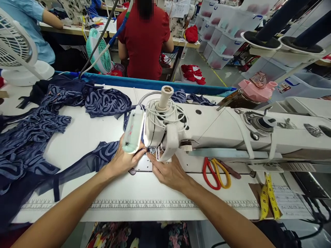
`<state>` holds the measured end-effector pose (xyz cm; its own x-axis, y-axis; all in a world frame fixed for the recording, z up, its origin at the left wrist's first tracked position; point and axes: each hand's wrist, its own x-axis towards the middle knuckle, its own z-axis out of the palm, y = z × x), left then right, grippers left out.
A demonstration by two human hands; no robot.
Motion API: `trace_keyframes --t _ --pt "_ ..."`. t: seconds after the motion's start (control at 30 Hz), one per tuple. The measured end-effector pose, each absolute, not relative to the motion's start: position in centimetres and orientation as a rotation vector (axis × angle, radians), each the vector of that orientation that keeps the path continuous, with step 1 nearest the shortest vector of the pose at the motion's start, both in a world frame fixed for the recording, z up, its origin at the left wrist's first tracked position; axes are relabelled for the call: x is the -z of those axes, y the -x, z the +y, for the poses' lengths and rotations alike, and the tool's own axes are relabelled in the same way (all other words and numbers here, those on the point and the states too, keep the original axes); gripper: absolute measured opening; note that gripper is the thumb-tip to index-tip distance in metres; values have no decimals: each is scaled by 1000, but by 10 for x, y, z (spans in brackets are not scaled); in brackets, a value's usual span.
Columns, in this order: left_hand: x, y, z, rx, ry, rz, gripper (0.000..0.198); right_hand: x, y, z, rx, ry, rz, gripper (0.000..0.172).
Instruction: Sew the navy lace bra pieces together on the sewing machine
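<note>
A white sewing machine (217,127) stands before me, its presser foot (152,150) down at a narrow navy edge of fabric. My left hand (126,156) is closed on a navy patterned bra piece (106,151), thumb and forefinger pinching it just left of the foot. From the right, my right hand (169,172) reaches in under the machine head with its fingertips at the same navy edge. The head and its guard partly hide those fingers. A sheer navy band (74,172) trails leftward from the piece. The lamp (133,129) hangs over my left hand.
Navy patterned fabric (33,137) is heaped at the left, with a bra cup (108,102) behind. Red-and-yellow-handled scissors (217,174) lie right of my right hand. A printed ruler (139,205) runs along the front edge; a yellow tape measure (269,198) hangs right. People sit ahead.
</note>
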<state>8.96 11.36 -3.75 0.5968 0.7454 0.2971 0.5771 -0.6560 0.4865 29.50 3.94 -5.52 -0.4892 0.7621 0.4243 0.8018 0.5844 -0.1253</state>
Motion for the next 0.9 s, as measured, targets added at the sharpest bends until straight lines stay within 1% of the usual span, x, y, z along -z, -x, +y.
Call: trace_keyframes --t 0.17,0.47,0.67,0.9 --pt "41 -89 115 -717 -2491 1034 26 56 -295 39 120 1225 -2367 37" --pt "41 -89 113 -779 -2558 997 24 56 -295 41 104 1197 -2353 39" --pt "46 -93 114 -768 -2449 1151 21 57 -296 39 94 1229 -2360 41" --pt "42 -98 111 -807 -2478 1205 28 57 -297 40 65 1228 -2385 39"
